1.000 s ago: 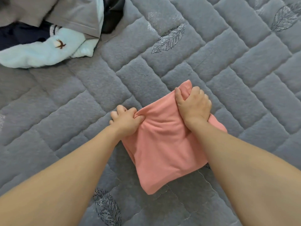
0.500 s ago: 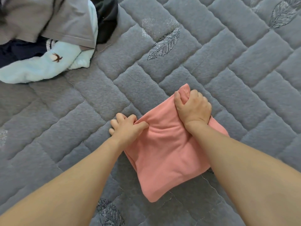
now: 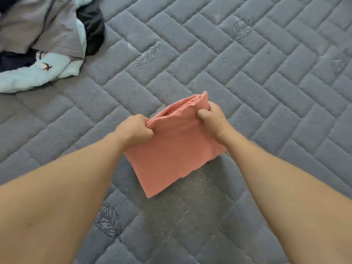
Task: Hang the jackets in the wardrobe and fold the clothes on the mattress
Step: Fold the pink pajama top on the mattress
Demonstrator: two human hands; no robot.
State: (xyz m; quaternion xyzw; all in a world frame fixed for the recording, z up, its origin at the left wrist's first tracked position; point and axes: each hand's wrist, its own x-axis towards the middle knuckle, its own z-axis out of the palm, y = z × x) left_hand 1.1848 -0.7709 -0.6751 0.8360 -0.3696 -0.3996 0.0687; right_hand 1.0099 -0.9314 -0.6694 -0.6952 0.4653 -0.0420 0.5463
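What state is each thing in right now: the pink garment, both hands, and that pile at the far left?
pink garment: folded into a compact rectangle, far edge lifted, near end on the mattress.
left hand: grips the garment's far left corner.
right hand: grips the garment's far right corner.
pile of clothes: unfolded, heaped at the far left of the mattress.

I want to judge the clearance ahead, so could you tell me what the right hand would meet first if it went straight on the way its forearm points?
The right hand grips the folded pink garment and points up-left, so it would probably meet only bare quilted grey mattress, passing right of the pile of unfolded clothes; depth is unclear.
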